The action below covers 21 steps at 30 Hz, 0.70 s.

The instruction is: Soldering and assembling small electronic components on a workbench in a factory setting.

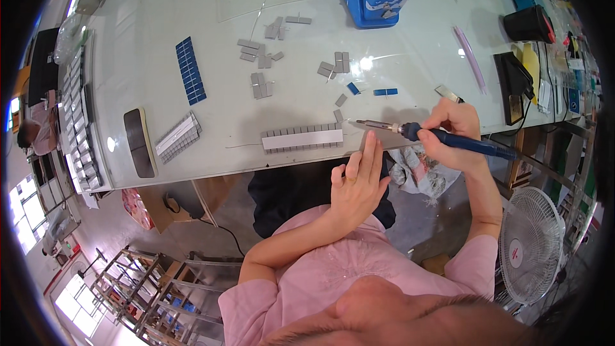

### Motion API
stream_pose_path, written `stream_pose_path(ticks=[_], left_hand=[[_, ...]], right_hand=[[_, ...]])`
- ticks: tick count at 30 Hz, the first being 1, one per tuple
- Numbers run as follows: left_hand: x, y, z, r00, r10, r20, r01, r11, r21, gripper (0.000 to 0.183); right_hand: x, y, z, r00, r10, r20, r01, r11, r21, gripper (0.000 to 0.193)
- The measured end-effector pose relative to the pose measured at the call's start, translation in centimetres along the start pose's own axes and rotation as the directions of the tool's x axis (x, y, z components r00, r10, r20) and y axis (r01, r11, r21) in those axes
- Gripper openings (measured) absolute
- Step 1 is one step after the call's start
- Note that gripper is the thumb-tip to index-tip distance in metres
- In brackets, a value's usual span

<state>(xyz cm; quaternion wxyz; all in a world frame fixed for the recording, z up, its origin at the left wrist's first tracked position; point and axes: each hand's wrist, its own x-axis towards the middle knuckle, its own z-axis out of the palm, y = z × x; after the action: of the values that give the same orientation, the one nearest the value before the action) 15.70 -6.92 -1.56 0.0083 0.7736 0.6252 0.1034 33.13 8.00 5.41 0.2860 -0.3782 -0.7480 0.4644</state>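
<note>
My right hand [456,129] is closed round the dark blue handle of a soldering iron [387,126], whose metal tip points left just above the table. Close below that tip, the outstretched fingers of my left hand [359,186] reach up to the table edge; nothing shows in them. Left of the tip lies a long strip of small grey cells with a pale band [302,138]. A small grey piece [339,116] sits by its right end. Further up are a blue cell piece [385,91] and several grey pieces [262,86] with thin wires.
A blue tape dispenser [375,6] stands at the far side. On the left lie a blue cell strip [190,70], a grey strip stack [178,138] and a dark oblong block [139,143]. Black holder [512,86] and lilac stick [471,57] are right; a fan [528,247] stands below.
</note>
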Motion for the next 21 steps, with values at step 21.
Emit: stream_pose_path(ticks=[21], left_hand=[[-0.6,-11.7,-1.4,0.984,0.177,-0.015,-0.178,0.976,-0.128,0.051]], right_hand=[[-9.3,3.7,7.8,0.933,0.171,-0.316,-0.121,0.978,0.172,0.019]])
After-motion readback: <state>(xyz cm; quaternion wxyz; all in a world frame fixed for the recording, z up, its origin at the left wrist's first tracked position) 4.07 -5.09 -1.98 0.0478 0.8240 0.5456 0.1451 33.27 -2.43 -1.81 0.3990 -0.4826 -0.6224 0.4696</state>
